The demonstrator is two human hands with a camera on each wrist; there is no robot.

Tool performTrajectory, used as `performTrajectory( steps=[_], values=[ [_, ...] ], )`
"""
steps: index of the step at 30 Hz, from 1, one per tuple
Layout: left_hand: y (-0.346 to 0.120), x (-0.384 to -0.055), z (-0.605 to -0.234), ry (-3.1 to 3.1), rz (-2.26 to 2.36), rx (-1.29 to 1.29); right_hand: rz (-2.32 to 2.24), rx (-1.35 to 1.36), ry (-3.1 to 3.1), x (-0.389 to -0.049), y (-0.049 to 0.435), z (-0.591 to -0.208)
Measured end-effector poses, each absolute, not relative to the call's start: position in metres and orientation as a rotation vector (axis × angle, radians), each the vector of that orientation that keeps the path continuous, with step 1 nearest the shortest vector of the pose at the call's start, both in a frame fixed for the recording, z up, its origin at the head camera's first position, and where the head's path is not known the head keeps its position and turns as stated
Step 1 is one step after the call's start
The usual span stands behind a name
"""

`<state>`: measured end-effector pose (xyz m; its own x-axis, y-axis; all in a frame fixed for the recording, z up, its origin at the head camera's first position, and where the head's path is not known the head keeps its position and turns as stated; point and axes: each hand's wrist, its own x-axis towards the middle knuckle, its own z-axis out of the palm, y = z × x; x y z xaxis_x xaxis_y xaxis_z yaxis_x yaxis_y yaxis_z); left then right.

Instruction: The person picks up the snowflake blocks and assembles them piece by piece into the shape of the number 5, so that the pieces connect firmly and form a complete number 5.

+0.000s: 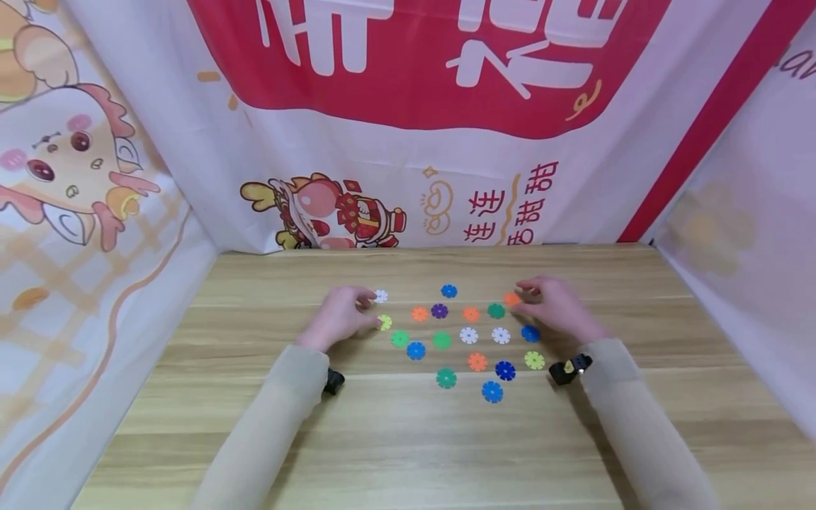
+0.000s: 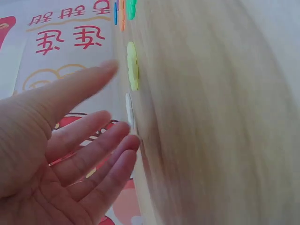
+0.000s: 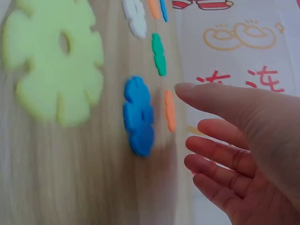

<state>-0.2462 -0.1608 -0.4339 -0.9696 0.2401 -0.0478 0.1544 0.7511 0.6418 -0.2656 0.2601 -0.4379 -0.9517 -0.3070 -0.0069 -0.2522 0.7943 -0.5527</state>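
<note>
Notched plastic snowflake discs lie flat and spread out on the wooden table. On the left, my left hand [image 1: 341, 315] has its fingers apart, thumb beside a yellow-green disc [image 1: 384, 323] and fingertips close to a white disc [image 1: 380, 296]. The left wrist view shows nothing between thumb and fingers. My right hand [image 1: 556, 306] reaches over the far right, its fingers loosely bent around an orange disc [image 1: 512, 299]. In the right wrist view its thumb points toward that disc, and the palm is bare. A blue disc [image 3: 139, 117] lies near it.
More discs sit between the hands, among them a purple one [image 1: 439, 311], a green one [image 1: 446, 378] and a navy one [image 1: 506, 370]. A printed cloth [image 1: 408, 156] hangs behind the table [image 1: 408, 453], with more cloth on both sides.
</note>
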Motion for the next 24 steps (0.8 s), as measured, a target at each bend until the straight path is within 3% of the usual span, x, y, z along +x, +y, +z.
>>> performTrajectory(
  steps=[24],
  values=[
    [-0.144, -0.246, -0.436, 2.762, 0.947, 0.257, -1.002, -0.254, 2.793, -0.279, 0.255, -0.452]
  ],
)
